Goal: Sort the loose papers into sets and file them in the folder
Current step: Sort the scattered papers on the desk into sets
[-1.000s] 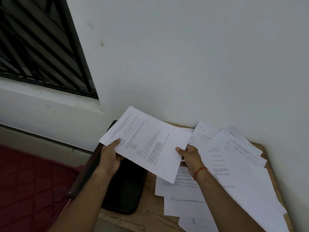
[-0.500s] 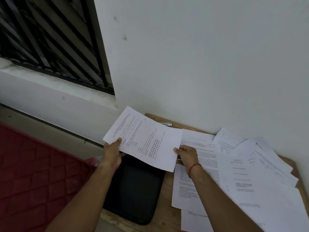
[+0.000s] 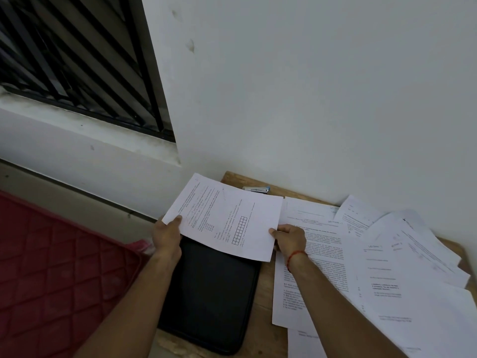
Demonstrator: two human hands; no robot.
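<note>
I hold one printed sheet [image 3: 227, 215] with a small grid on it, just above the far end of a black folder [image 3: 214, 293]. My left hand [image 3: 166, 236] pinches its left corner, thumb on top. My right hand [image 3: 290, 240] pinches its lower right corner. The closed folder lies flat at the left edge of the wooden table [image 3: 265, 280]. Several loose printed papers [image 3: 387, 267] overlap in a spread across the right side of the table.
A small stapler [image 3: 256, 189] lies at the table's far edge against the white wall [image 3: 309, 99]. A barred window [image 3: 72, 60] is up left. A red quilted surface [image 3: 51, 267] lies below the table on the left.
The view has swung to the left, so the table and papers sit further right in frame. Both hands keep the same hold on the sheet above the folder.
</note>
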